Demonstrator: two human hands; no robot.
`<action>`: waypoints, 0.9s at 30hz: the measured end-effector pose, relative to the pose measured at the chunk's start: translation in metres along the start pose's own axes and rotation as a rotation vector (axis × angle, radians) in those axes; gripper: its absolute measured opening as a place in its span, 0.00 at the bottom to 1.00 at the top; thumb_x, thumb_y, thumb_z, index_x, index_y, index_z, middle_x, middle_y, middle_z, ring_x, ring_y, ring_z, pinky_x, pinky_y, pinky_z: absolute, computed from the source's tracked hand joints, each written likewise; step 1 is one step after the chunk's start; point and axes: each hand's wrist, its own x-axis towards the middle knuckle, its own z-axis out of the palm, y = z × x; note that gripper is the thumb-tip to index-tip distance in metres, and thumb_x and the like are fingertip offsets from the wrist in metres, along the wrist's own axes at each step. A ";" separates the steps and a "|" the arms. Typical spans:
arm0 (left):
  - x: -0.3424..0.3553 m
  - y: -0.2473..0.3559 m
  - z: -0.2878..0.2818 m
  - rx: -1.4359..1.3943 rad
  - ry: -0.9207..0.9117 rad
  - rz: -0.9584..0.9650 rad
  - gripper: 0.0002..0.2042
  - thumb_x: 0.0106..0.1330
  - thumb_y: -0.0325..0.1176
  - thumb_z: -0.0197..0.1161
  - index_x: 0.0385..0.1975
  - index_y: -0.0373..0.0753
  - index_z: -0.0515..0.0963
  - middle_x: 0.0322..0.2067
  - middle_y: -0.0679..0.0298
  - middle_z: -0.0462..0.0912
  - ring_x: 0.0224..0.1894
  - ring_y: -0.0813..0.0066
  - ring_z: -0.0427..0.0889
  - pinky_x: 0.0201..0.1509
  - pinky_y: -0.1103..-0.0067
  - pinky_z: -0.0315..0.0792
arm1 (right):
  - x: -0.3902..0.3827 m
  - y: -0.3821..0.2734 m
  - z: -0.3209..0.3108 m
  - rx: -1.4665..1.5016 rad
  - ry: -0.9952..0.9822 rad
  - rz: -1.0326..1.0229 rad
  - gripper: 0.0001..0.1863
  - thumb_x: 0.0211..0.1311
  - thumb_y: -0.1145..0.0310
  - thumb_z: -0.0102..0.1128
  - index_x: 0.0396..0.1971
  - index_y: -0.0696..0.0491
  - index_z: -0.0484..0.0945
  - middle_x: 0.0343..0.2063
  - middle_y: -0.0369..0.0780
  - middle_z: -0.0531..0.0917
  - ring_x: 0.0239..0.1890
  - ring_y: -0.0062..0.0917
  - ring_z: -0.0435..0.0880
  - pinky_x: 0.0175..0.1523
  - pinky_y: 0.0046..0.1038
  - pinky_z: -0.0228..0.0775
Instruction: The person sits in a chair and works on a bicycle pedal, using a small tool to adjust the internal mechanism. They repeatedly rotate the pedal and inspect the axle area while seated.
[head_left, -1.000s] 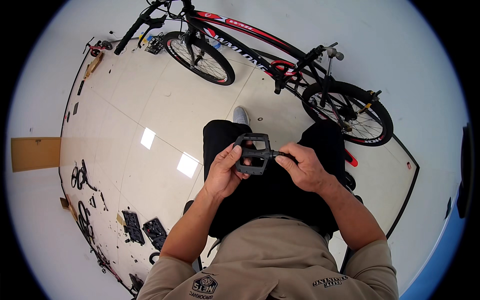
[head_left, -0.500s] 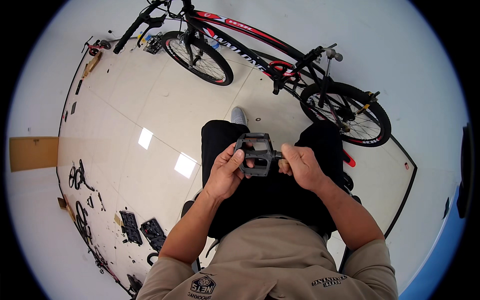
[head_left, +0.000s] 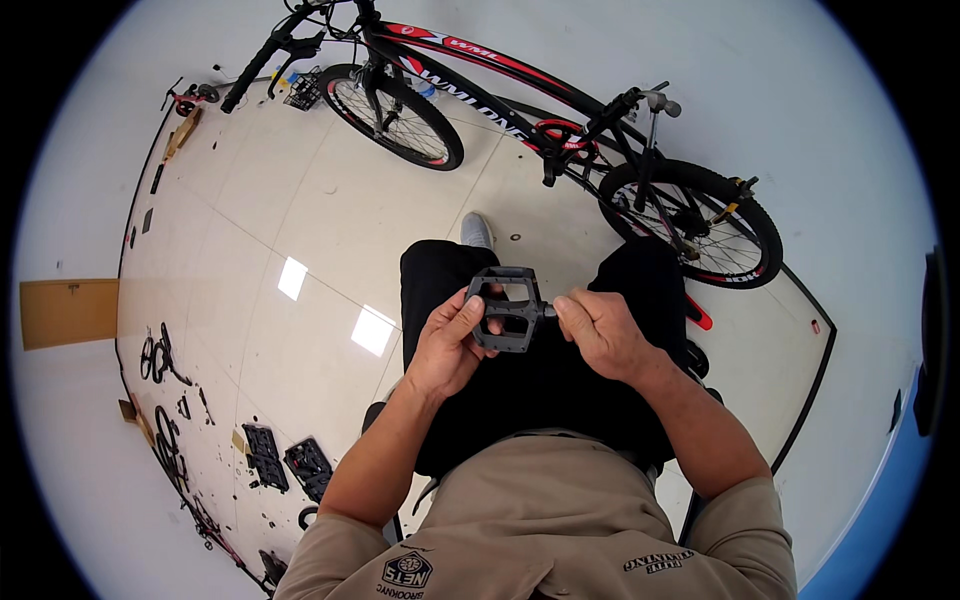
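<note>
Above my dark-trousered lap I hold a dark grey plastic bicycle pedal (head_left: 506, 310) with an open cage body. My left hand (head_left: 450, 340) is closed round its left side, thumb on the frame and fingertips showing through the openings. My right hand (head_left: 596, 328) is closed on the pedal's short spindle at the right, thumb and fingers bunched over it; the spindle's end is mostly hidden.
A black and red bicycle (head_left: 490, 90) stands ahead by the wall, beyond my grey shoe (head_left: 476, 230). Black tool cases (head_left: 310, 466) and scattered bike parts (head_left: 160, 355) lie at the left on the tiled floor (head_left: 250, 200), near a wooden door (head_left: 68, 313).
My right thumb and fingers have shifted on the spindle, rising and then settling slightly lower. My left hand and the pedal stay nearly in place.
</note>
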 end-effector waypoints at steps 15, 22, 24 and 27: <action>-0.001 0.002 0.002 -0.030 -0.001 0.006 0.14 0.78 0.41 0.56 0.54 0.40 0.77 0.28 0.68 0.80 0.27 0.82 0.78 0.32 0.83 0.74 | -0.001 -0.004 0.002 0.028 0.055 0.026 0.13 0.73 0.66 0.57 0.30 0.59 0.75 0.17 0.40 0.75 0.19 0.26 0.74 0.27 0.30 0.66; -0.001 0.002 0.002 -0.022 0.002 0.000 0.14 0.78 0.41 0.56 0.53 0.41 0.78 0.28 0.69 0.80 0.28 0.82 0.78 0.33 0.83 0.74 | 0.000 0.000 0.006 0.025 0.059 0.012 0.12 0.73 0.66 0.57 0.31 0.58 0.75 0.16 0.38 0.75 0.19 0.23 0.74 0.28 0.29 0.67; -0.001 0.001 0.001 -0.021 0.002 -0.003 0.14 0.78 0.41 0.56 0.53 0.41 0.78 0.28 0.68 0.80 0.28 0.82 0.78 0.33 0.83 0.74 | -0.001 0.000 0.004 0.047 0.037 0.077 0.10 0.72 0.68 0.58 0.32 0.58 0.75 0.17 0.37 0.75 0.19 0.23 0.73 0.28 0.29 0.67; -0.001 0.003 0.002 -0.032 0.009 0.003 0.14 0.78 0.41 0.55 0.53 0.41 0.78 0.28 0.68 0.81 0.28 0.82 0.78 0.33 0.83 0.74 | 0.000 -0.010 0.000 0.035 0.058 0.005 0.11 0.73 0.67 0.58 0.31 0.58 0.75 0.18 0.38 0.76 0.20 0.25 0.75 0.29 0.28 0.68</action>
